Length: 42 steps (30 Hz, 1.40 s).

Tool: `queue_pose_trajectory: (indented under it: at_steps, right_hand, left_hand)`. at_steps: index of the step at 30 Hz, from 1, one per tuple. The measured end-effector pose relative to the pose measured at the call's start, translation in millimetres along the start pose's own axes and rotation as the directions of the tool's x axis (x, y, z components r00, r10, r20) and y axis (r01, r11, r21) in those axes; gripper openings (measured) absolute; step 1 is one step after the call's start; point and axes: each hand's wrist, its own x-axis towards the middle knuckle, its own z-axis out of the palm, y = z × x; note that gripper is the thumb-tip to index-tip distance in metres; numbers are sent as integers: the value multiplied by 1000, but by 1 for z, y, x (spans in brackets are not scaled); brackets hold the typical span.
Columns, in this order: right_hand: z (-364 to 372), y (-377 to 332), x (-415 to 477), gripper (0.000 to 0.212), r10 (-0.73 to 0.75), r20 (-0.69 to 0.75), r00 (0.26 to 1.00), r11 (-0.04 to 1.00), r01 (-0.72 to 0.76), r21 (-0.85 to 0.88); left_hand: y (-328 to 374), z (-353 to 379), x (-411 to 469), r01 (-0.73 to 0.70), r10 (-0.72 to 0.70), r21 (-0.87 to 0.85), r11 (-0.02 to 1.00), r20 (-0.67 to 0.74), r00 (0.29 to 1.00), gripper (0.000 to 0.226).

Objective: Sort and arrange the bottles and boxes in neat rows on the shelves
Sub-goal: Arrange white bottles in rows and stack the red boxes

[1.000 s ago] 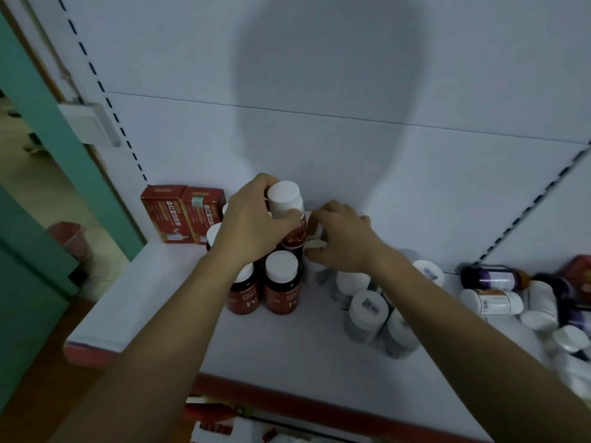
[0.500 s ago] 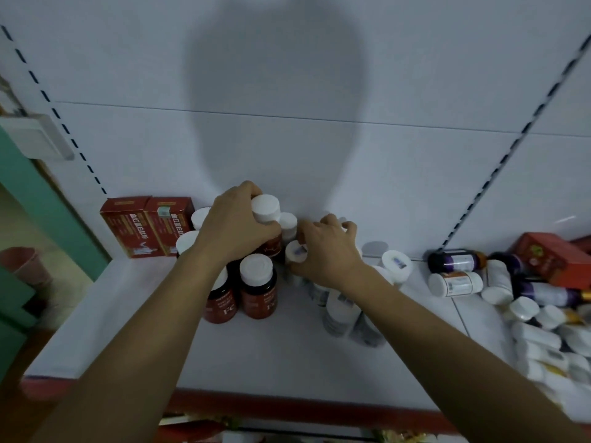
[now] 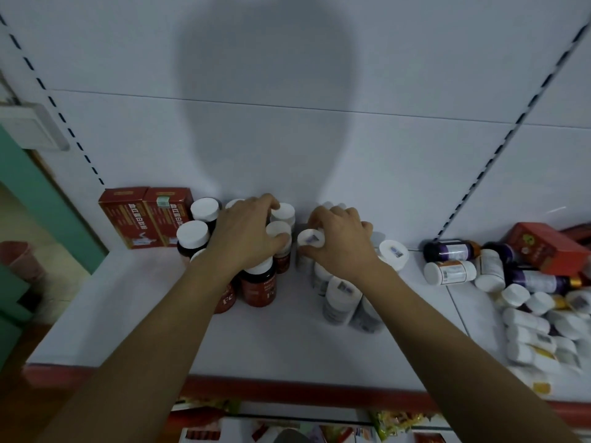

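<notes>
left hand (image 3: 246,233): we curl it round a red-brown bottle (image 3: 282,258), thumb across the neck just under the white cap.
right hand (image 3: 343,246): we pinch a white bottle (image 3: 310,239) at its cap with curled fingers; the body sits in shadow, hard to read.
place: both bottles stand upright at the back of the white shelf (image 3: 128,314), just beside each other.
red-brown row (image 3: 258,287): upright and white-capped; our left wrist hides some, so we cannot count them.
grey-labelled bottles (image 3: 340,298): partly under our right forearm, print blurred.
red boxes (image 3: 145,215): two, side by side against the back panel, left of the bottles.
loose pile (image 3: 527,302): white and purple bottles lying at the right, cut off by the edge.
lower shelf (image 3: 287,433): only a strip shows; its packages are unclear.
</notes>
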Motion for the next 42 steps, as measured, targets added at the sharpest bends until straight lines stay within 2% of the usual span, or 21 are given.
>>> queue_pose_trajectory:
  at_steps: [2, 4, 7, 10, 12, 15, 17, 19, 21, 24, 27, 29, 32, 35, 37, 40, 42]
  right_hand:
    - [-5, -5, -10, 28, -23, -78, 997, 994, 32, 108]
    - [-9, -14, -24, 23, -40, -150, 988, 956, 82, 281]
    - [3, -40, -47, 39, -55, -22, 998, 899, 59, 433]
    - [37, -65, -62, 59, -68, 86, 994, 876, 19, 482]
    - [59, -76, -66, 61, -43, 64, 997, 862, 4, 506]
    - [74, -86, -64, 52, -28, 37, 999, 849, 5, 528]
    - [79, -91, -65, 54, -45, 50, 998, 830, 10, 558]
    - [76, -93, -71, 60, -39, 60, 997, 818, -2, 575]
    - [61, -87, -81, 56, 2, 6, 1000, 827, -5, 562]
    - [18, -52, -90, 35, 151, -204, 967, 841, -17, 541]
    - [-29, 11, -91, 26, 307, -363, 880, 857, -90, 507]
    - [-46, 65, -85, 27, 384, -396, 834, 882, -205, 424]
    - [-45, 151, -71, 37, 451, -225, 863, 892, -428, 145]
    - [-46, 207, -63, 55, 501, -38, 864, 858, -502, -107]
    - [-52, 227, -58, 63, 470, 76, 879, 869, -446, -213]
    - [-67, 249, -48, 60, 374, 233, 898, 907, -301, -294]
    - [-73, 262, -42, 57, 335, 302, 893, 917, -235, -323]
  left_hand:
    - [-8, -11, -22, -65, 67, 24, 998, -67, 996, 52]
    - [-20, -21, -52, -49, 43, -31, 998, -174, 984, 47]
    - [-49, -22, -92, 61, -132, -208, 976, -349, 928, 54]
    - [-67, -2, -115, 160, -286, -371, 915, -316, 905, 85]
    - [-69, 18, -125, 159, -300, -438, 885, -274, 914, 99]
    - [-74, 35, -131, 149, -323, -527, 836, -254, 912, 100]
    - [-81, 37, -133, 174, -356, -549, 818, -244, 902, 96]
    - [-84, 35, -136, 217, -404, -554, 803, -239, 883, 92]
    - [-77, 28, -139, 245, -430, -499, 831, -298, 852, 88]
    - [-60, 14, -133, 132, -268, -308, 942, -457, 848, 68]
    - [-35, 6, -110, 10, -90, -172, 985, -464, 881, 43]
    - [-15, 8, -90, -69, 6, -127, 989, -439, 899, 36]
    - [21, 21, -67, -201, 149, -97, 975, -383, 911, 32]
    - [62, 41, -54, -310, 266, -94, 946, -321, 909, 31]
    - [91, 53, -48, -366, 325, -110, 924, -276, 905, 32]
    - [131, 75, -37, -448, 420, -114, 887, -206, 884, 33]
    - [158, 88, -28, -450, 428, -145, 881, -158, 890, 30]
